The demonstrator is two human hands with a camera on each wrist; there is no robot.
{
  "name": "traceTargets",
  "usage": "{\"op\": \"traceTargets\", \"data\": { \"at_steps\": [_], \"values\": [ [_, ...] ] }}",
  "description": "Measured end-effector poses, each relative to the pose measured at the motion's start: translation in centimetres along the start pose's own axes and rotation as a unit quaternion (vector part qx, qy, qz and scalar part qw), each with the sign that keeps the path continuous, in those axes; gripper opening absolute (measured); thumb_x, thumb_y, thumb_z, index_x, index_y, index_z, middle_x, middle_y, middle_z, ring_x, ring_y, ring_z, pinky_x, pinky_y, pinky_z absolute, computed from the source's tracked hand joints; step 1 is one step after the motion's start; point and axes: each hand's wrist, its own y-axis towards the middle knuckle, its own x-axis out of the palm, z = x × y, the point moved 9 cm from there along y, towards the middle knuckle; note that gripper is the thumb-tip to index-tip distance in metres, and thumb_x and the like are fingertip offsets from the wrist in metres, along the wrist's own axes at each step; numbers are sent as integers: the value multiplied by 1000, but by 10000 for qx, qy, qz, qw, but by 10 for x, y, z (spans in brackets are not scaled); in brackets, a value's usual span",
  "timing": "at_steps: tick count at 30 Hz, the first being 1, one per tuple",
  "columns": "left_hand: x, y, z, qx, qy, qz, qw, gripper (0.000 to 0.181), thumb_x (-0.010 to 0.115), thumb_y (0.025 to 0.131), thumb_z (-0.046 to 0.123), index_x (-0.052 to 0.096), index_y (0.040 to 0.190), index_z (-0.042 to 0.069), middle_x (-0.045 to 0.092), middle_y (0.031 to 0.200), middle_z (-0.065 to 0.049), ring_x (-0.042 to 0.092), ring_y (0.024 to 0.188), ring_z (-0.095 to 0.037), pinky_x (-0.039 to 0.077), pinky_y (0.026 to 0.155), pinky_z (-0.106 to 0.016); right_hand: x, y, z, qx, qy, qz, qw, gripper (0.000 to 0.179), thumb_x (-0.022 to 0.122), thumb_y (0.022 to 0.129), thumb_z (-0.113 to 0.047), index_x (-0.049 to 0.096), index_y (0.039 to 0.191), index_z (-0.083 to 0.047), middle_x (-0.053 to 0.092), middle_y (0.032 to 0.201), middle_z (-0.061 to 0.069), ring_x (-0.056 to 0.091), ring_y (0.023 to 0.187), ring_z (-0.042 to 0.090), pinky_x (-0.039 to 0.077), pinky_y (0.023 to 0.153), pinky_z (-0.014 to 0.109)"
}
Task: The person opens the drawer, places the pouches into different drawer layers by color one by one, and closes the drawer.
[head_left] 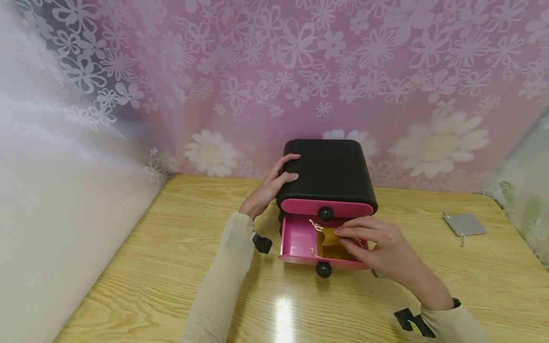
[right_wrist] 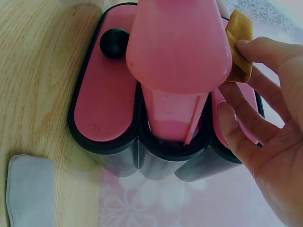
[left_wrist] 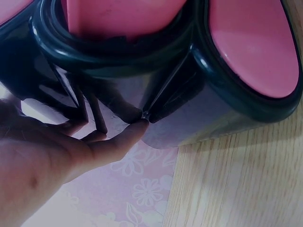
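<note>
My beige left sleeve (head_left: 218,290) and right sleeve (head_left: 454,326) run in from the bottom edge, each with a black mount at the wrist. With my right hand (head_left: 381,245) I pinch a mustard drawstring pouch (head_left: 328,238) between thumb and fingers. It is over the middle drawer (head_left: 296,240), which is pulled out of a black and pink drawer unit (head_left: 330,166). From my right wrist I see part of the pouch above the drawer's rim; I cannot tell whether its lower edge touches the inside. Two pale cord ends lie toward its left side.

My left hand (head_left: 268,188) rests on the left side of the unit, its fingers spread against the black casing. The top drawer (head_left: 296,206) is pushed in, with a round black knob (head_left: 325,214) on its pink front. The bottom drawer (right_wrist: 104,101) is pushed in too.

To the right, well apart from the unit, a grey drawstring pouch (head_left: 467,224) lies flat on the wood-grain worktop (head_left: 171,247). A floral curtain (head_left: 274,85) hangs behind everything.
</note>
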Motion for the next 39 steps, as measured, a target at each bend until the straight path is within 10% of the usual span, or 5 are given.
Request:
{"op": "traceTargets", "data": {
  "at_steps": [39],
  "values": [
    [0, 0, 2, 5, 35, 89, 10000, 47, 54, 102, 33, 45, 147, 42, 37, 155, 0, 58, 125, -25, 45, 111, -45, 13, -4, 10, -37, -52, -100, 9999, 30, 65, 98, -39, 81, 102, -14, 77, 99, 0, 71, 90, 14, 51, 84, 7]
  ]
}}
